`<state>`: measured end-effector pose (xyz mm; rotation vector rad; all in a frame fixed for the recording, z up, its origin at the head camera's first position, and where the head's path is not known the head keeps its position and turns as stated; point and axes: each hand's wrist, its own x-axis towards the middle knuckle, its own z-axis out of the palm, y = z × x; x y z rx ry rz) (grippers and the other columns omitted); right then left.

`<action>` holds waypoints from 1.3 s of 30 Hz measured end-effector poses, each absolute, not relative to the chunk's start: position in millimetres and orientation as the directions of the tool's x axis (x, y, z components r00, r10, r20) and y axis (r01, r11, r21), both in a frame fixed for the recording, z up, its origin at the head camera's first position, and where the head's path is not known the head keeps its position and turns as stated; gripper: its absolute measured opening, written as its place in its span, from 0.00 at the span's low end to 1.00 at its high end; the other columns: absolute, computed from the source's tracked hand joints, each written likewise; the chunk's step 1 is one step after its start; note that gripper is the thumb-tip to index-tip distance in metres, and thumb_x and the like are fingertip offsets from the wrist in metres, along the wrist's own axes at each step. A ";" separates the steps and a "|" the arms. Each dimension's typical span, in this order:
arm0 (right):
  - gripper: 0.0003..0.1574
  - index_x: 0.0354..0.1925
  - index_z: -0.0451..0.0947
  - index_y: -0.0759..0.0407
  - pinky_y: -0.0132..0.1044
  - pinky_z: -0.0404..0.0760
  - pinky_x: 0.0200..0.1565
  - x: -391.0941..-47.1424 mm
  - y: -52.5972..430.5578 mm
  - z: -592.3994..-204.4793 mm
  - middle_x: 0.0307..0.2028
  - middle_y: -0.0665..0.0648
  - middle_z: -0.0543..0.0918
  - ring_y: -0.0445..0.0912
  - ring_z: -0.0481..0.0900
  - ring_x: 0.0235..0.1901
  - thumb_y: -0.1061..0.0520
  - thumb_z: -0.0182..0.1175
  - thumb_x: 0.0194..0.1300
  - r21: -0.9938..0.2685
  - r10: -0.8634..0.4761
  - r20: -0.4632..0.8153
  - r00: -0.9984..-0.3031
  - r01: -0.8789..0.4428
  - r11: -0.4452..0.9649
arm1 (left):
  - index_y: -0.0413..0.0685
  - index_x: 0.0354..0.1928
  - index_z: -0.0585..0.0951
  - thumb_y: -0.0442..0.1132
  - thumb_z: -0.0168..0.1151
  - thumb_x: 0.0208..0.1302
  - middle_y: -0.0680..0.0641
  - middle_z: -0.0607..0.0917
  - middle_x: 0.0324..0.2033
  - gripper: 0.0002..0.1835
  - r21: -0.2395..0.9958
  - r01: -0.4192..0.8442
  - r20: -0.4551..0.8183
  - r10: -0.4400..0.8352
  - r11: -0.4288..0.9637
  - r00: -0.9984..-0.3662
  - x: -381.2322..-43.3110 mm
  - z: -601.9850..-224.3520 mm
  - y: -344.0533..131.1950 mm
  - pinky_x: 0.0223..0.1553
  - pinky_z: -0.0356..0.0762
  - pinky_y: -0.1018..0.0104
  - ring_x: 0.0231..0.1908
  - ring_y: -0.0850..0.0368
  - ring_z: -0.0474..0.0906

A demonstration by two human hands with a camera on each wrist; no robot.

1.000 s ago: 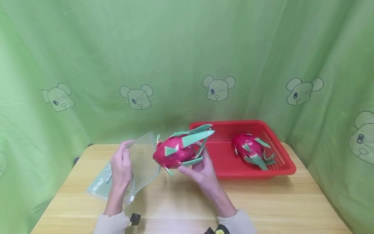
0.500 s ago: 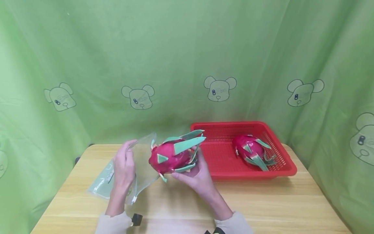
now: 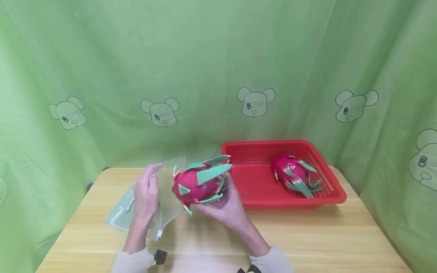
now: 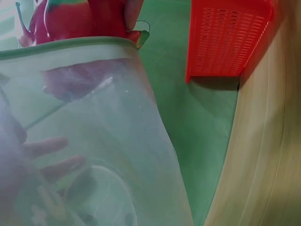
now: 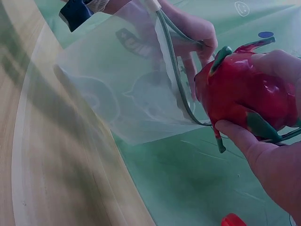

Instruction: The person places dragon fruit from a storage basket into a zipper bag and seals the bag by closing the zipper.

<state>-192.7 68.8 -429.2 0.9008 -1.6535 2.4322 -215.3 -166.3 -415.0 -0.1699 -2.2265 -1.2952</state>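
I see the right hand gripping a fruit, the left hand pinching a bag; jutting leaves might snag its edge.

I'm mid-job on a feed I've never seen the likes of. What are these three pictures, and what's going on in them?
No robot arm here: these are a person's own bare hands. The widest picture comes from a camera on the head, looking forward and down. The other two come from wrist cameras: the left one looks closely at the clear bag, the right one at the dragon fruit.

The left hand holds the bag near its open mouth. The right hand grips the dragon fruit right at that mouth; how far in it reaches is hard to tell.

On the table sits a red basket with a second fruit in it. Behind hangs a green curtain.
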 end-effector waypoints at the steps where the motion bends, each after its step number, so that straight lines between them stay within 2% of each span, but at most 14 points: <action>1: 0.62 0.76 0.55 0.55 0.55 0.80 0.58 -192.8 68.5 -429.2 0.69 0.67 0.66 0.62 0.71 0.67 0.78 0.71 0.50 -0.831 -0.266 0.501 -0.824 -0.373 -0.412 | 0.42 0.60 0.81 0.34 0.39 0.77 0.42 0.85 0.50 0.22 0.762 0.378 0.524 -0.158 0.525 -0.837 -215.1 -414.8 -165.8 0.49 0.74 0.52 0.21 0.53 0.63; 3: 0.62 0.76 0.55 0.54 0.55 0.80 0.57 -192.8 67.9 -429.1 0.69 0.66 0.66 0.62 0.72 0.66 0.79 0.71 0.50 -0.833 -0.270 0.509 -0.817 -0.389 -0.393 | 0.42 0.60 0.81 0.33 0.39 0.76 0.42 0.85 0.55 0.22 0.760 0.387 0.530 -0.152 0.522 -0.834 -214.7 -414.6 -165.0 0.55 0.72 0.50 0.24 0.51 0.64; 6: 0.62 0.76 0.56 0.53 0.54 0.81 0.56 -192.5 67.1 -429.5 0.68 0.65 0.67 0.62 0.74 0.65 0.78 0.72 0.50 -0.837 -0.278 0.518 -0.809 -0.411 -0.361 | 0.41 0.60 0.81 0.33 0.40 0.76 0.41 0.84 0.54 0.22 0.763 0.386 0.523 -0.145 0.519 -0.840 -214.1 -414.8 -164.1 0.52 0.72 0.50 0.25 0.50 0.64; 10: 0.60 0.75 0.57 0.53 0.53 0.83 0.54 -191.2 66.3 -431.5 0.67 0.63 0.69 0.61 0.75 0.64 0.76 0.73 0.52 -0.843 -0.292 0.524 -0.800 -0.439 -0.310 | 0.42 0.61 0.80 0.33 0.40 0.77 0.42 0.84 0.56 0.21 0.775 0.374 0.499 -0.128 0.509 -0.857 -213.2 -416.1 -162.9 0.51 0.73 0.49 0.21 0.53 0.64; 15: 0.58 0.74 0.59 0.50 0.50 0.84 0.53 -190.2 66.3 -435.1 0.66 0.60 0.70 0.59 0.76 0.63 0.73 0.75 0.52 -0.862 -0.298 0.503 -0.811 -0.442 -0.249 | 0.42 0.62 0.79 0.35 0.40 0.78 0.42 0.82 0.61 0.21 0.783 0.368 0.480 -0.112 0.501 -0.870 -212.0 -416.8 -160.9 0.60 0.72 0.44 0.17 0.57 0.62; 20: 0.58 0.74 0.60 0.46 0.49 0.85 0.53 -188.9 65.7 -435.6 0.66 0.57 0.71 0.58 0.75 0.63 0.70 0.77 0.52 -0.884 -0.302 0.466 -0.831 -0.427 -0.190 | 0.41 0.62 0.79 0.34 0.40 0.77 0.41 0.82 0.61 0.21 0.778 0.377 0.484 -0.096 0.502 -0.870 -212.0 -416.9 -157.8 0.63 0.71 0.44 0.15 0.52 0.62; 22: 0.57 0.73 0.61 0.44 0.48 0.85 0.53 -188.2 65.5 -435.3 0.66 0.56 0.71 0.57 0.75 0.63 0.69 0.77 0.52 -0.891 -0.301 0.454 -0.839 -0.423 -0.163 | 0.41 0.62 0.79 0.34 0.40 0.77 0.41 0.82 0.61 0.22 0.777 0.383 0.486 -0.089 0.500 -0.869 -211.7 -416.6 -156.2 0.64 0.70 0.42 0.24 0.49 0.74; 24: 0.56 0.72 0.62 0.44 0.47 0.85 0.53 -187.6 65.5 -435.0 0.65 0.56 0.72 0.57 0.75 0.63 0.69 0.77 0.52 -0.896 -0.301 0.444 -0.844 -0.419 -0.145 | 0.41 0.62 0.79 0.34 0.40 0.77 0.41 0.82 0.61 0.22 0.779 0.384 0.484 -0.084 0.496 -0.871 -211.3 -416.7 -155.0 0.65 0.69 0.40 0.40 0.46 0.81; 26: 0.55 0.72 0.63 0.45 0.47 0.85 0.53 -187.2 65.4 -434.8 0.65 0.56 0.72 0.57 0.75 0.62 0.68 0.77 0.52 -0.900 -0.301 0.437 -0.848 -0.416 -0.133 | 0.41 0.61 0.80 0.34 0.39 0.76 0.41 0.82 0.61 0.22 0.781 0.383 0.479 -0.079 0.494 -0.874 -211.0 -416.9 -154.3 0.67 0.67 0.38 0.57 0.44 0.78; 28: 0.54 0.71 0.63 0.45 0.46 0.85 0.53 -187.1 65.2 -435.7 0.64 0.56 0.72 0.57 0.75 0.62 0.67 0.78 0.53 -0.904 -0.300 0.428 -0.853 -0.410 -0.123 | 0.42 0.61 0.80 0.34 0.39 0.76 0.41 0.82 0.61 0.22 0.784 0.379 0.472 -0.076 0.492 -0.878 -210.5 -417.2 -153.8 0.67 0.66 0.37 0.64 0.44 0.74; 37: 0.55 0.70 0.60 0.41 0.45 0.85 0.54 -188.9 63.5 -441.9 0.65 0.53 0.71 0.56 0.76 0.62 0.66 0.78 0.53 -0.914 -0.276 0.405 -0.872 -0.399 -0.078 | 0.41 0.60 0.80 0.34 0.40 0.76 0.42 0.83 0.59 0.22 0.793 0.383 0.466 -0.067 0.474 -0.882 -211.2 -416.8 -152.3 0.67 0.67 0.40 0.63 0.46 0.75; 39: 0.56 0.69 0.59 0.42 0.46 0.85 0.54 -189.1 62.6 -443.6 0.65 0.53 0.71 0.56 0.76 0.61 0.67 0.78 0.52 -0.913 -0.270 0.406 -0.873 -0.400 -0.078 | 0.42 0.60 0.80 0.34 0.40 0.76 0.42 0.84 0.58 0.22 0.795 0.379 0.461 -0.066 0.474 -0.885 -210.9 -416.6 -151.8 0.66 0.69 0.41 0.48 0.47 0.81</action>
